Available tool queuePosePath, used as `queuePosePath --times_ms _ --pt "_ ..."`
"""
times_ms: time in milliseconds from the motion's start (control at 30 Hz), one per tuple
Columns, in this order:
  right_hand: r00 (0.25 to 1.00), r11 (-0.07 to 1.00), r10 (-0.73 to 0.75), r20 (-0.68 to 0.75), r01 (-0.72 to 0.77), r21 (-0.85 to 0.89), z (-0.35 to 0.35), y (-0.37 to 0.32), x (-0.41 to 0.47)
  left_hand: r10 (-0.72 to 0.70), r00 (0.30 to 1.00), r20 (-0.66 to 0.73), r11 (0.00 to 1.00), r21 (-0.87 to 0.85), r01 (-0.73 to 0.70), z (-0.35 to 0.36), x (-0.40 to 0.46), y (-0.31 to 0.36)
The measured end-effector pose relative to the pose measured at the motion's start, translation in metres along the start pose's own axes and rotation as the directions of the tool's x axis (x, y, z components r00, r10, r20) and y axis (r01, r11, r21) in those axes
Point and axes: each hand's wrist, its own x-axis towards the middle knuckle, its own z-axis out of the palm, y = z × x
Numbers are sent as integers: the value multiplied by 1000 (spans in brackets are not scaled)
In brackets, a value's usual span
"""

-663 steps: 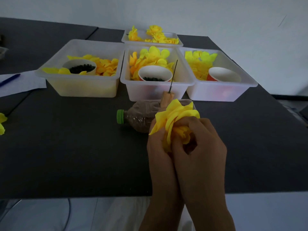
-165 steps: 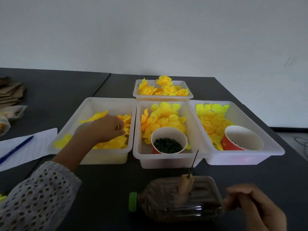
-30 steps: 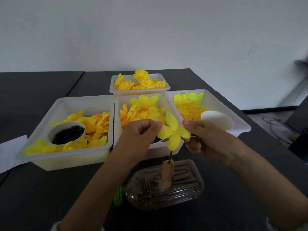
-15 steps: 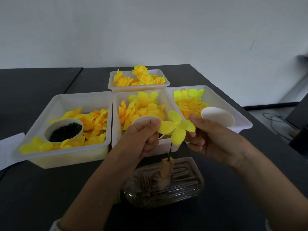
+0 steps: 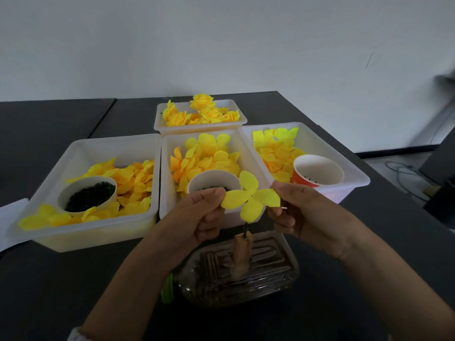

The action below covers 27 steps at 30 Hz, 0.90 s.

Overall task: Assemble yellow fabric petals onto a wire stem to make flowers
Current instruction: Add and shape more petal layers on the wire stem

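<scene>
- Nearest: clear plastic bottle with brown filling (image 5: pixel 236 274) lying on its side on the dark counter (image 5: pixel 49 279), green cap (image 5: pixel 168 288) pointing left.
- Short tan wooden peg (image 5: pixel 242 252) stands upright on the bottle; thin dark wire stem (image 5: pixel 245 228) rises out of its top.
- Four-lobed yellow fabric petal piece (image 5: pixel 250 198) held flat just above the stem; its lowest lobe hides the wire tip, so can't tell if it's threaded on.
- Left hand (image 5: pixel 197 217) pinches the left lobe between thumb and fingers.
- Right hand (image 5: pixel 307 212) pinches the right lobe, other fingers curled under.
- Behind the hands, a row of three translucent white plastic bins, touching side by side.
- Left bin (image 5: pixel 81 232): loose orange-yellow petals plus a white cup of small dark beads (image 5: pixel 87 195).
- Middle bin (image 5: pixel 165 173): rounded yellow petal pieces and a white paper cup (image 5: pixel 213 183) with dark bits, partly behind the held petal piece.
- Right bin (image 5: pixel 354 179): squarer pale yellow pieces and a red paper cup with white inside (image 5: pixel 317 170).
- White paper sheet (image 5: pixel 9 217) at the left edge, beside the left bin.
- Farthest: smaller white bin (image 5: pixel 200 126) behind the middle one, holding finished yellow fabric flowers (image 5: pixel 202 112).
- Pale wall (image 5: pixel 221 45) behind the counter.
</scene>
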Motion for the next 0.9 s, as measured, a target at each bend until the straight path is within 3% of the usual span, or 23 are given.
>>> queuePosePath --times_ms 200,367,900 --pt "997 999 -20 79 16 43 -3 -4 1 -33 999 -6 998 50 33 -2 2 2" --pt "998 999 45 40 -45 -3 -4 3 1 -51 998 -22 992 113 53 -11 1 -1" --pt "999 997 -48 16 49 -52 -8 2 4 22 1000 9 980 198 -23 -7 6 -2"
